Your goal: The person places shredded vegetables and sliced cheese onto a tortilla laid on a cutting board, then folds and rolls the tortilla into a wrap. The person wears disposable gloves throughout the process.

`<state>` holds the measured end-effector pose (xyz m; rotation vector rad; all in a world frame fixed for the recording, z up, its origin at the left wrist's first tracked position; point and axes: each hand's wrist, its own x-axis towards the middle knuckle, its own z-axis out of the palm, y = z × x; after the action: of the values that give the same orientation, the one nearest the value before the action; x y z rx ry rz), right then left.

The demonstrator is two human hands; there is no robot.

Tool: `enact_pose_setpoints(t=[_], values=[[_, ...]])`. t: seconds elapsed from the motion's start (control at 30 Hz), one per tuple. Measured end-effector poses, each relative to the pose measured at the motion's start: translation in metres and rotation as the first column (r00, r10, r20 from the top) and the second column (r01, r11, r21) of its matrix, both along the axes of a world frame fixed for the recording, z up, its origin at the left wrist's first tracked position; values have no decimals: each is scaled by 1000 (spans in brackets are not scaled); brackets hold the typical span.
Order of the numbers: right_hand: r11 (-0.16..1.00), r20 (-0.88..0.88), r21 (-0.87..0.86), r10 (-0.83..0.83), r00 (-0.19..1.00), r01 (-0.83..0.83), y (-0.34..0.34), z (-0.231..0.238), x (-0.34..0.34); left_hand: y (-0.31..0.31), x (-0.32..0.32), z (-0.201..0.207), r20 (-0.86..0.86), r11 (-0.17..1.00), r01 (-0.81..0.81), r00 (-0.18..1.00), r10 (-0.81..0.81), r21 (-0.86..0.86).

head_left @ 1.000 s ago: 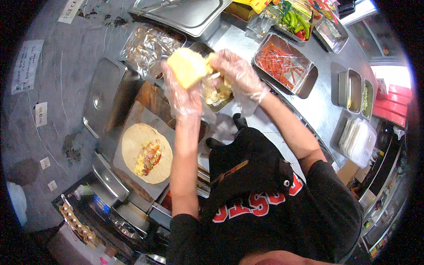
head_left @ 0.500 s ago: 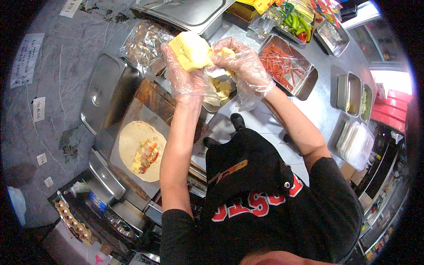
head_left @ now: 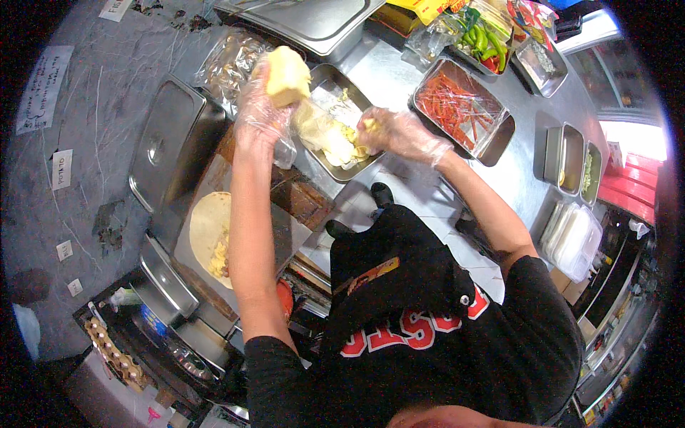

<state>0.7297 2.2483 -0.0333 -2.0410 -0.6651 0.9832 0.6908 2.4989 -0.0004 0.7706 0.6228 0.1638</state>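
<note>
The left forearm (head_left: 253, 242) is covering part of a round flatbread (head_left: 207, 228). The left hand (head_left: 258, 118) is keeping its grip clamped on a yellow block (head_left: 287, 77), which is hiding some fingers; its long axis is running roughly away from the person, near the pan (head_left: 354, 170) of pale yellow pieces (head_left: 335, 146). The right hand (head_left: 407, 135) is pinching a blurry yellow scrap (head_left: 371, 125). Wrapped orange strips (head_left: 453, 103) are filling a tray (head_left: 501, 143).

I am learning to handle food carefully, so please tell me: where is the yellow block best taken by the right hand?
Probably by its upper right part, coming from the right with an open hand: the left hand covers part of the left and lower sides of the yellow block, while its right face is bare. Its chunky shape suggests a broad grip.
</note>
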Motion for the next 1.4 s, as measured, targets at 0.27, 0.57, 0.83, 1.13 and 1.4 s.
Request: enact_pose_setpoints(t=[0.27, 0.57, 0.83, 1.13, 1.4], values=[[897, 579, -347, 436, 689, -275, 35, -57, -28, -9, 29, -50, -310, 370, 376, 923, -227, 849], [966, 793, -87, 216, 570, -245, 21, -84, -25, 7, 82, -62, -754, -494, 573, 542, -370, 654], [969, 702, -151, 243, 669, -194, 20, -101, -23, -36, 63, -1, -858, -596, 647, 491, -151, 475], [964, 706, -143, 259, 659, -225, 18, -90, -26, -61, 59, -29, -911, -710, 639, 412, -8, 296], [958, 662, -173, 286, 692, -231, 23, -89, -28, -12, 41, -52, -626, -283, 560, 721, -297, 779]])
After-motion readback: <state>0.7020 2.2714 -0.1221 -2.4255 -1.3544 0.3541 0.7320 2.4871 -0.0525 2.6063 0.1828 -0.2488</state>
